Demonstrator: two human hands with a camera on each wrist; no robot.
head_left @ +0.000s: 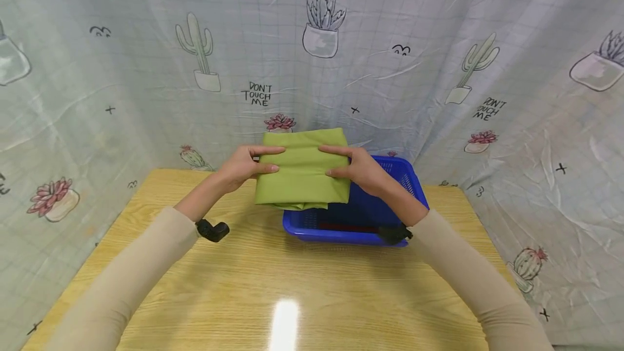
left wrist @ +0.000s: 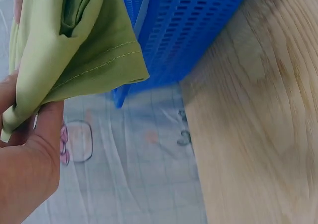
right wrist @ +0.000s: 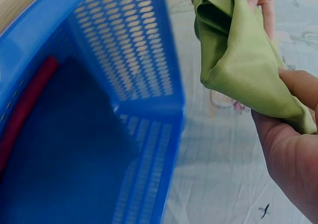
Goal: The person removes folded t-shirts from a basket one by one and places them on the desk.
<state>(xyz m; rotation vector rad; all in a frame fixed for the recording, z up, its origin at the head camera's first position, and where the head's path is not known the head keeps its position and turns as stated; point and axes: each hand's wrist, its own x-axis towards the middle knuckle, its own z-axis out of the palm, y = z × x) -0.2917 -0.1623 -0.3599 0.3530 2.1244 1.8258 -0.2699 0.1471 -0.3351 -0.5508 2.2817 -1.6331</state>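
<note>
A folded yellow-green cloth (head_left: 302, 177) is held up in front of me, above the left part of a blue plastic basket (head_left: 341, 236). My left hand (head_left: 244, 166) pinches its left side, thumb and fingers on opposite faces. At the right side my right hand (head_left: 364, 169) grips it the same way. Stitching runs along a hem of the cloth (left wrist: 104, 65) in the left wrist view, and its layers hang partly loose underneath. Inside the basket, the right wrist view shows a dark blue surface (right wrist: 69, 144) and a red strip (right wrist: 30, 102) along one wall.
The basket stands toward the back of a wooden table (head_left: 234, 291). A curtain (head_left: 273, 31) printed with potted plants hangs behind the table and along both sides. Black devices sit on the left wrist (head_left: 213, 230) and the right wrist (head_left: 394, 234).
</note>
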